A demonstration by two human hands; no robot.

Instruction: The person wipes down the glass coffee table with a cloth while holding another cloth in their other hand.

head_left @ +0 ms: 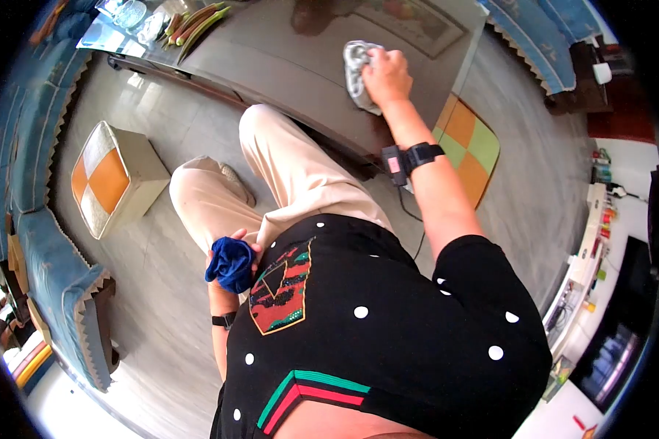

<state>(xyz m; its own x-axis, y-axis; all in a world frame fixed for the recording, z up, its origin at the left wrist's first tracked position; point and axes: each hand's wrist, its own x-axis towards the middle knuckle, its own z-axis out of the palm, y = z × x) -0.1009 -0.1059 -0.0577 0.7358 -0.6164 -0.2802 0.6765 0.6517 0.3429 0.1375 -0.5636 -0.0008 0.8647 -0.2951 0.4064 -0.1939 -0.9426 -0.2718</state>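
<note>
My right hand (388, 77) is closed over a crumpled grey-and-white cloth (356, 67), which lies against the glossy dark top of a low table (278, 73). Down by my thigh, my left hand (255, 250) grips a bunched dark blue cloth (231, 266). That cloth hides most of the palm, with a few fingertips showing around its edge.
Okra-like green and reddish pods (196, 28) lie at the table's far left, beside a glass bowl (130, 14). A checkered cube stool (113, 179) stands on the left floor, another checkered stool (467, 143) at the table's right. Blue-covered sofas (33, 175) line the left.
</note>
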